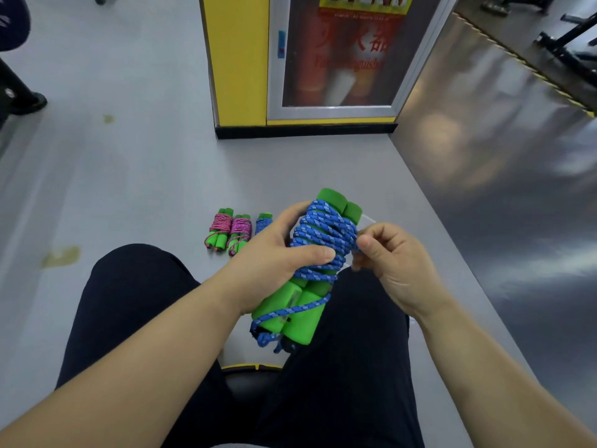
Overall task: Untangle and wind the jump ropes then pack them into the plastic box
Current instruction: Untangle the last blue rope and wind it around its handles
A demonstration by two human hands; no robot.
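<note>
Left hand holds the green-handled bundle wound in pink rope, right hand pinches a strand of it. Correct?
No. The head view shows the rope on the held bundle is blue, not pink. The left hand does hold it, and the right hand pinches a strand of it.

Looks like a gym in a public building. Grey floor (129,163), black equipment frames (563,48) top right behind a yellow-black hazard strip (523,61), wound jump ropes (223,229) lying on the floor. The glass-front fire extinguisher cabinet (339,59) set in a yellow pillar (239,59) says commercial space, not a home.
</note>
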